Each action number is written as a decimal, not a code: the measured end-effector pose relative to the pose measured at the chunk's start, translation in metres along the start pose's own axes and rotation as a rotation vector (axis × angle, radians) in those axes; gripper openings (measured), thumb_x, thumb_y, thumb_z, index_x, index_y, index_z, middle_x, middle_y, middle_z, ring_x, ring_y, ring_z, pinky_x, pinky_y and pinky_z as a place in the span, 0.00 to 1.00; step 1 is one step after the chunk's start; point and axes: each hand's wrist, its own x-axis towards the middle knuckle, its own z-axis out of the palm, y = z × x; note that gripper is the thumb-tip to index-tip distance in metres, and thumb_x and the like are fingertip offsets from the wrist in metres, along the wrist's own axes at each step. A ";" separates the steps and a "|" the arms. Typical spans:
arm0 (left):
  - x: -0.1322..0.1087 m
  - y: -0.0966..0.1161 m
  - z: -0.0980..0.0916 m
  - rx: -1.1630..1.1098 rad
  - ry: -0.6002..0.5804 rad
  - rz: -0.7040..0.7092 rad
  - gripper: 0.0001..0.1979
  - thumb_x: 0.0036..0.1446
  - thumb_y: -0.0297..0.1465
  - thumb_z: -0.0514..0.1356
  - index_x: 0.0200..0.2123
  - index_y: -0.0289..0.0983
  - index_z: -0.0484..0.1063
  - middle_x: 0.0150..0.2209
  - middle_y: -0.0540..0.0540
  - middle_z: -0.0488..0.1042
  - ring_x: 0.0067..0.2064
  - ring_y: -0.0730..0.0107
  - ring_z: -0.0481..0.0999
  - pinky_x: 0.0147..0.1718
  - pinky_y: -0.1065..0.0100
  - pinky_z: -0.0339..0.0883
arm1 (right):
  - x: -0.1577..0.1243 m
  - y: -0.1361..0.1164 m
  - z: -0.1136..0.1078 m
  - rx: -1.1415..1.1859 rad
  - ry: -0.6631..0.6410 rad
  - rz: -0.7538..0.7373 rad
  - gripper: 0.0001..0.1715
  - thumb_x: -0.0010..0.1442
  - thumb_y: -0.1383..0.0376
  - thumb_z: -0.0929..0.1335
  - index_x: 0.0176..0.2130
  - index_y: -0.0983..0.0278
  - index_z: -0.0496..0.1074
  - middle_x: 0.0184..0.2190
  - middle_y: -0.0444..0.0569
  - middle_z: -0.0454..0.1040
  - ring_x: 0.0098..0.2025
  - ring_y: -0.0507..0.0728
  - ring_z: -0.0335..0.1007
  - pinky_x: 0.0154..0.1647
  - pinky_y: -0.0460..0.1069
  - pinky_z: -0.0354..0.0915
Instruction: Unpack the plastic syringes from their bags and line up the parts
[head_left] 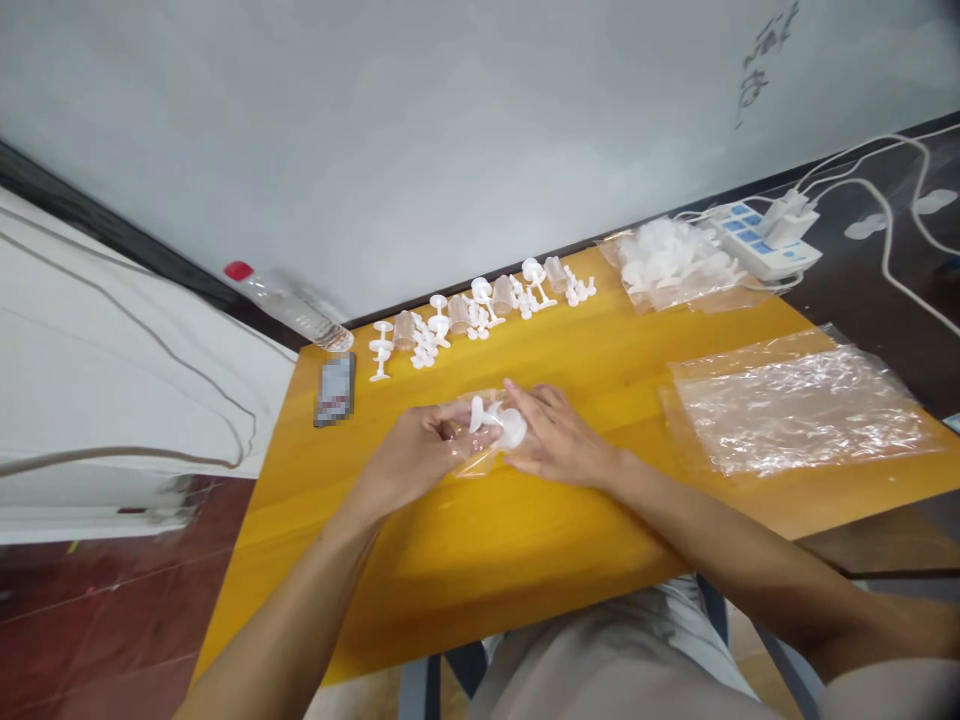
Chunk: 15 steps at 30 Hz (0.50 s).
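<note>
A small clear plastic bag (480,462) is between my hands over the middle of the yellow table. Inside or against it is a white plastic piece (513,428) with a round disc end and a narrower stem; which of the two I cannot tell. My left hand (420,445) is closed on the bag's left side, its fingers partly behind the clear film. From the right, my right hand (562,435) holds the bag by the disc, with the fingers fairly straight and the thumb below.
Along the table's back edge stand groups of white plastic parts (439,320) and clear cups (459,315). A bag of white parts (671,258), a power strip (765,240) and flat clear bags (802,410) lie right. A bottle (300,315) and phone (334,388) are left.
</note>
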 end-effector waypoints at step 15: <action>-0.007 0.048 -0.009 0.370 0.186 0.277 0.09 0.61 0.39 0.66 0.36 0.41 0.82 0.42 0.50 0.84 0.35 0.69 0.76 0.36 0.70 0.67 | 0.005 -0.008 0.009 0.261 0.158 0.357 0.76 0.58 0.50 0.77 0.78 0.60 0.24 0.61 0.63 0.70 0.62 0.69 0.70 0.63 0.66 0.66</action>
